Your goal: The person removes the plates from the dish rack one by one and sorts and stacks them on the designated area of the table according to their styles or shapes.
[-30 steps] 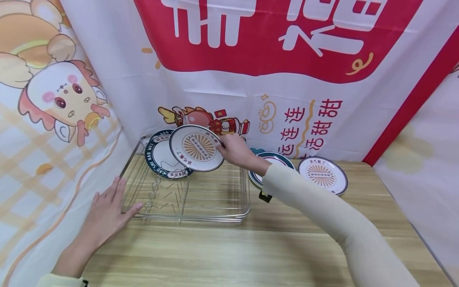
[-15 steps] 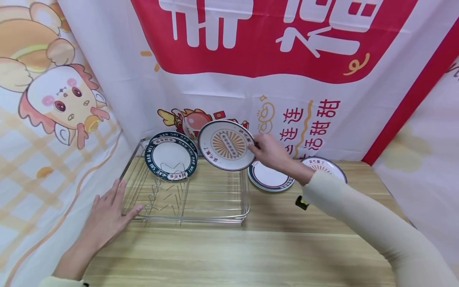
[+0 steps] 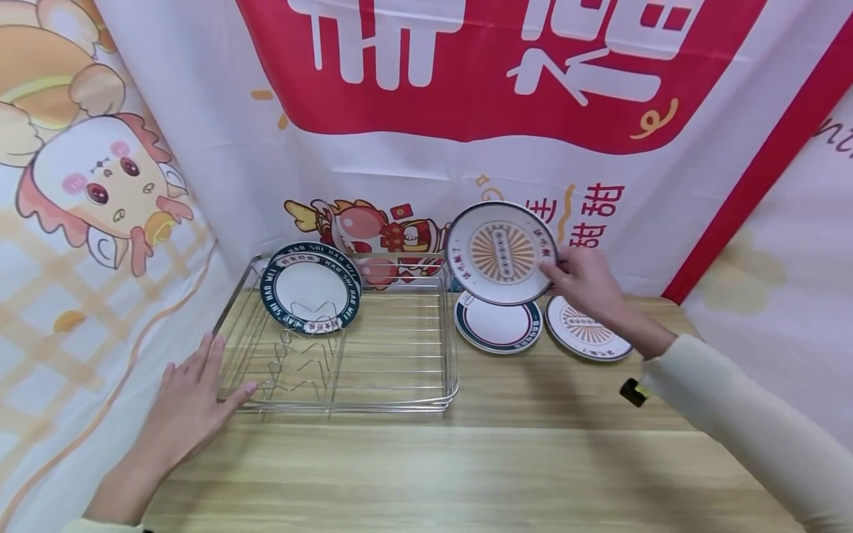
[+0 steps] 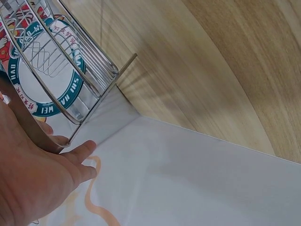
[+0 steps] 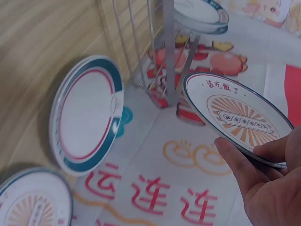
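My right hand [image 3: 586, 277] pinches the right rim of a white plate [image 3: 501, 252] with an orange sunburst print, held up above the table. In the right wrist view the thumb lies over the rim of this plate [image 5: 237, 113] and the fingers are beneath. My left hand [image 3: 189, 403] rests at the left front corner of a wire dish rack [image 3: 393, 348], its fingers extended along the side; the left wrist view has this hand [image 4: 42, 174] against the metal frame. Green-rimmed plates [image 3: 312, 292] lean together at the rack's back left.
Right of the rack lie stacked green-rimmed plates [image 3: 500, 326] on the wooden table [image 3: 400, 474]. Beside them sits another sunburst plate [image 3: 589, 333]. A printed cloth backdrop [image 3: 373, 159] rises right behind the rack and plates, with cloth walls at both sides.
My right hand has carried the sunburst plate from over the rack's back left rightward, to above the plates on the table. The left hand has stayed at the rack's corner.
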